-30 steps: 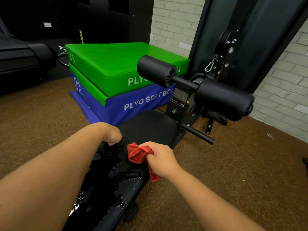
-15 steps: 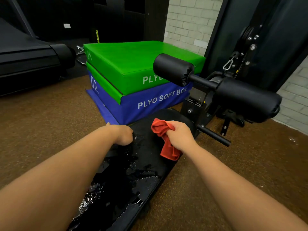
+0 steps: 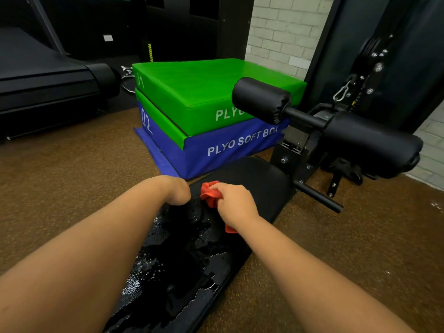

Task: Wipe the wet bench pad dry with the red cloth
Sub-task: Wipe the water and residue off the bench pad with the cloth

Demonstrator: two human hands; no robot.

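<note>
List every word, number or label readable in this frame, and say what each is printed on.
"PLYO SOFT BOX": front of the blue box.
"02": left side of the blue box.
"PLYO", the rest hidden behind the roller pad: front of the green box.
"01": left side of the green box.
White tag on the dark back wall: too small to read.

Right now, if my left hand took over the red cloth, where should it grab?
Probably the bunched end of the red cloth that pokes out past the right hand's fingers, coming from the left, where the left hand already rests on the bench pad. The tail is mostly hidden.
</note>
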